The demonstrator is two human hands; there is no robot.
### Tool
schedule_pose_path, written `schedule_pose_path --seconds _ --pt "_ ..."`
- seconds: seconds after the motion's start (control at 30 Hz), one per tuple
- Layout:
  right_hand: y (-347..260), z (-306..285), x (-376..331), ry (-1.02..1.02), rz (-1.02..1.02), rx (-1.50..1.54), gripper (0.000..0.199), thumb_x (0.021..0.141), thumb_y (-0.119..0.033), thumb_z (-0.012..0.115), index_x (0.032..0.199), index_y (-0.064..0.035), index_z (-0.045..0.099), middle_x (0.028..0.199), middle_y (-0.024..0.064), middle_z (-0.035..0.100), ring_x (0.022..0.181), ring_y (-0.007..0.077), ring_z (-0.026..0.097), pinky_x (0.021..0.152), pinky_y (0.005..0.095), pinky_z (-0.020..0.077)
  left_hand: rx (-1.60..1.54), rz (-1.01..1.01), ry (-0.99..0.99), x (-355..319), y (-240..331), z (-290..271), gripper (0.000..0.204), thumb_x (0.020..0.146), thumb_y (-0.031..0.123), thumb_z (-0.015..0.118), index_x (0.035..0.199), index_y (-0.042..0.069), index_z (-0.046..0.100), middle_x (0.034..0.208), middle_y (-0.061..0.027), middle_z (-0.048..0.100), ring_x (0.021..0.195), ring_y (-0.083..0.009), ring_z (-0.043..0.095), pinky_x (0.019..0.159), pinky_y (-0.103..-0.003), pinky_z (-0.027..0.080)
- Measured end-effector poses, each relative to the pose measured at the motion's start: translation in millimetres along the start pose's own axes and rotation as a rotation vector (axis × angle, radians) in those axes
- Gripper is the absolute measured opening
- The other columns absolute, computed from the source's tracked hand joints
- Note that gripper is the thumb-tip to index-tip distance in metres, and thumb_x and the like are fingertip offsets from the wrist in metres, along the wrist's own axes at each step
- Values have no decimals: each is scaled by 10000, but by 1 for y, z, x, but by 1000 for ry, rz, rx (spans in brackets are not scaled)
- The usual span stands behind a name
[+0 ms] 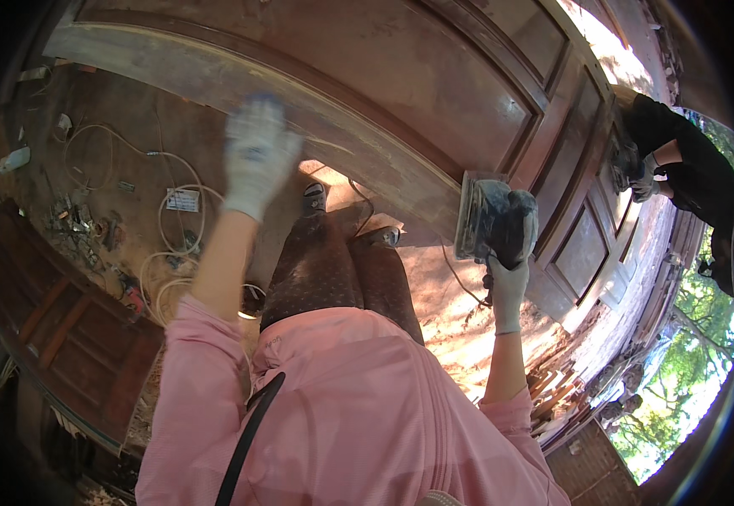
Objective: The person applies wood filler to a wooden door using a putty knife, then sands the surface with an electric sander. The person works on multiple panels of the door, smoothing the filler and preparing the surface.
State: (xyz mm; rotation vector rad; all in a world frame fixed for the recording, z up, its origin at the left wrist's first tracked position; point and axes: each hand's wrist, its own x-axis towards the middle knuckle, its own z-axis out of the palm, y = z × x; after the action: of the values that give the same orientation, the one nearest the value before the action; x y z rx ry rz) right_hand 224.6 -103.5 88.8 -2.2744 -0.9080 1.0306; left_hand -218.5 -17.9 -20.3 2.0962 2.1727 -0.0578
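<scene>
Against the near edge of the big wooden door (434, 93), toward its panelled end: a power sander (492, 221), pad flat to the sanded rail, gripped from behind by the gloved right hand (506, 287), fingers wrapped closed around the dark body. Further along that same pale rail, away from the sander: the gloved left hand (257, 156), blurred, palm apparently spread open on or just above the wood, holding nothing that shows; contact with the rail impossible to judge through the blur. Likely trouble, as a guess only: one-handed control letting the sander skate or tip on its corner, gouging the rail or jumping off the door's edge toward the legs just below it; the thin cord (460, 282) hanging under the sander, close enough to snag on the door's edge or a knee; loose white cable (173, 244) coiled on the floor well off the door's near side, a trip risk beside the feet. Across the door, at its far panels: a second person's gloved hands (641, 173), seemingly on another tool, hard to identify. Hidden or unclear: the sander's pad face, its switch, most right fingers behind the housing, the door's ends cut by the rim, floor clutter too small to name.
</scene>
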Motion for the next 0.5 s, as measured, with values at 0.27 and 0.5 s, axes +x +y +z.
schedule_pose_path --seconds 0.27,0.5 --pt "-6 5 -4 -6 7 35 288 897 -30 685 1170 7 602 756 30 607 517 90 525 449 251 415 186 -219 107 18 -65 11 742 1083 487 382 1520 -113 390 1621 -321 321 1532 -471 256 1275 -557 126" --pt "-4 3 3 -35 -26 64 305 885 -29 702 1172 8 606 752 39 614 516 95 536 445 254 415 -649 740 -385 -109 160 -4 745 1001 512 523 1524 -12 441 1621 -246 366 1539 -379 298 1288 -481 192"
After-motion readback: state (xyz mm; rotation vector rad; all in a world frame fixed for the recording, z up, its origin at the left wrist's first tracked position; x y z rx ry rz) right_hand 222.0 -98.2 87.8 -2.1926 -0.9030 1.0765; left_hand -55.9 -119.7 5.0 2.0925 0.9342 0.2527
